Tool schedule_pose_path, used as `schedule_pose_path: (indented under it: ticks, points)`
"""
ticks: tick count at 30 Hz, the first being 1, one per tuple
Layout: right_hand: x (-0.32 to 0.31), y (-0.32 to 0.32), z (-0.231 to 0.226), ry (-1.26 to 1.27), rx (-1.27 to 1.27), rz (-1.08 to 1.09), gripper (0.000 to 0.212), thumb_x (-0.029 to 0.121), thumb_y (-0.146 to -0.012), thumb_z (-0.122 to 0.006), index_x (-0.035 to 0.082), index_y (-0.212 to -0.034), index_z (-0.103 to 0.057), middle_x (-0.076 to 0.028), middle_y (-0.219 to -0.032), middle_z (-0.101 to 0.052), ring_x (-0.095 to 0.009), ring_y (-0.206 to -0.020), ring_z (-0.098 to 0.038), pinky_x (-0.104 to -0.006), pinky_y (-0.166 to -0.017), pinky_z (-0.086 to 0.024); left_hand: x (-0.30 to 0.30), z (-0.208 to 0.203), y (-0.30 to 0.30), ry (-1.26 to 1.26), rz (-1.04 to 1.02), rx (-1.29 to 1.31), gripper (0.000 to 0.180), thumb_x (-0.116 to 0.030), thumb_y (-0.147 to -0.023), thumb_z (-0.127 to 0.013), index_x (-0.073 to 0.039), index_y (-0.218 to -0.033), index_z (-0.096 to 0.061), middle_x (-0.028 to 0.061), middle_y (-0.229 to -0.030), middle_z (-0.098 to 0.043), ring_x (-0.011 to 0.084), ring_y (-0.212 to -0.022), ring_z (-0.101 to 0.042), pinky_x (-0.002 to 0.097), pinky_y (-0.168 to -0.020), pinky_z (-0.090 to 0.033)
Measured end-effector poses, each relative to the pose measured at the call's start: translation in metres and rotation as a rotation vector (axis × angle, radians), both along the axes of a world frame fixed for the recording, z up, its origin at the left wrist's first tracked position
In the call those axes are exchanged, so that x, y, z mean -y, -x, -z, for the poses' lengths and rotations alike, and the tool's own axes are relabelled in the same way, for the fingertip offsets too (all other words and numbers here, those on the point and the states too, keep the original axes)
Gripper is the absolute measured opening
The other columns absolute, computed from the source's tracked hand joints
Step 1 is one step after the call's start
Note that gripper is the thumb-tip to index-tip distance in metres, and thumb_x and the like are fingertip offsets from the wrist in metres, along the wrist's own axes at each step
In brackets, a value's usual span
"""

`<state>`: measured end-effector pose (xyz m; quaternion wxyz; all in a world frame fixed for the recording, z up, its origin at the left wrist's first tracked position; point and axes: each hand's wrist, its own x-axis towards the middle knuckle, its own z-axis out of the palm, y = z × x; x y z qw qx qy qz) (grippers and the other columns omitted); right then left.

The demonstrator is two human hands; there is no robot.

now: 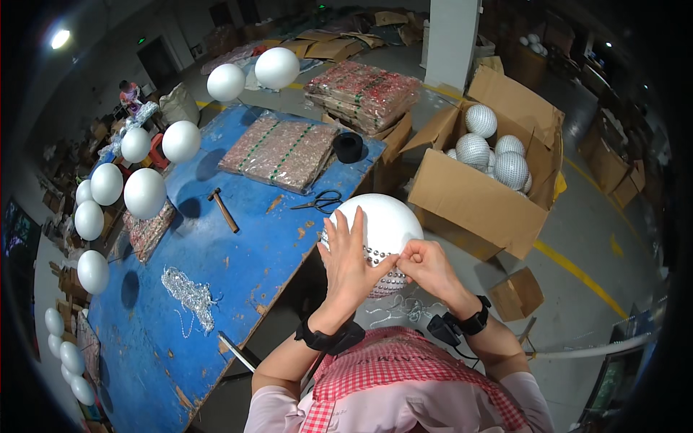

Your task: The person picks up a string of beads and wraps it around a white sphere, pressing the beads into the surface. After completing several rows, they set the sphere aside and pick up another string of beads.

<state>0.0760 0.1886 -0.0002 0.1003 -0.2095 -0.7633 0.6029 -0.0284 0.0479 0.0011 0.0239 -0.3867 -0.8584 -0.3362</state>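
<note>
In front of me is a large white ball (384, 216), its lower part ringed with rows of silver beads (378, 255). My left hand (348, 254) lies spread over the ball's left side, fingers stretched upward and thumb pressed near the bead rows. Against the right side of those rows, my right hand (427, 265) is closed in a pinch on the bead string, which is mostly hidden by the fingertips. Loose silver strands (408, 309) show below the ball.
The blue table (253, 238) at left bears a hammer (223, 210), scissors (319, 202), black tape roll (349, 147), wrapped bundle (278, 150) and silver bead pile (189, 294). White balls (145, 193) stand along its far edge. A cardboard box (480, 195) at right holds several beaded balls (473, 151).
</note>
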Motion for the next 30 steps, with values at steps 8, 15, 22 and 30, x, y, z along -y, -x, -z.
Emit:
schedule_pose_path:
  ticks: [8, 15, 22, 30]
  points:
    - [-0.003, -0.022, -0.019, -0.046, 0.057, 0.045, 0.015, 0.012, -0.081, -0.070, -0.001, -0.078, -0.063, -0.004, -0.062, -0.062, -0.007, -0.058, -0.057, -0.0256, -0.051, -0.043, 0.001, 0.003, 0.012, -0.003, 0.016, 0.069, 0.092, -0.037, -0.077, -0.074, -0.006, -0.149, -0.026, 0.0333, -0.151, -0.018, 0.0497, -0.142, -0.012, 0.0688, -0.105, -0.018]
    - [-0.041, -0.063, -0.005, -0.509, 0.157, 0.003, 0.013, 0.011, -0.085, -0.062, -0.001, -0.085, -0.063, -0.003, -0.063, -0.062, -0.008, -0.060, -0.058, -0.0254, -0.055, -0.044, 0.004, 0.020, 0.036, -0.238, 0.097, 0.347, 0.084, -0.029, -0.080, -0.072, -0.003, -0.147, -0.028, 0.0327, -0.147, -0.029, 0.0458, -0.139, -0.025, 0.0500, -0.113, -0.023]
    - [-0.039, -0.081, -0.032, 0.405, -0.079, -0.040, 0.015, 0.010, -0.092, -0.055, -0.002, -0.087, -0.063, -0.002, -0.066, -0.063, -0.007, -0.061, -0.057, -0.0215, -0.057, -0.042, 0.001, 0.019, 0.025, -0.229, 0.038, 0.116, 0.077, -0.021, -0.082, -0.071, -0.004, -0.146, -0.031, 0.0300, -0.147, -0.030, 0.0365, -0.136, -0.036, 0.0388, -0.101, -0.041]
    - [-0.040, -0.088, -0.025, 0.102, -0.193, 0.139, 0.014, 0.004, -0.087, -0.066, -0.004, -0.098, -0.069, -0.002, -0.076, -0.066, -0.006, -0.064, -0.058, -0.0189, -0.059, -0.044, 0.002, 0.023, 0.029, -0.280, 0.061, 0.242, 0.073, -0.022, -0.085, -0.068, -0.004, -0.146, -0.032, 0.0352, -0.148, -0.023, 0.0461, -0.138, -0.028, 0.0456, -0.109, -0.031]
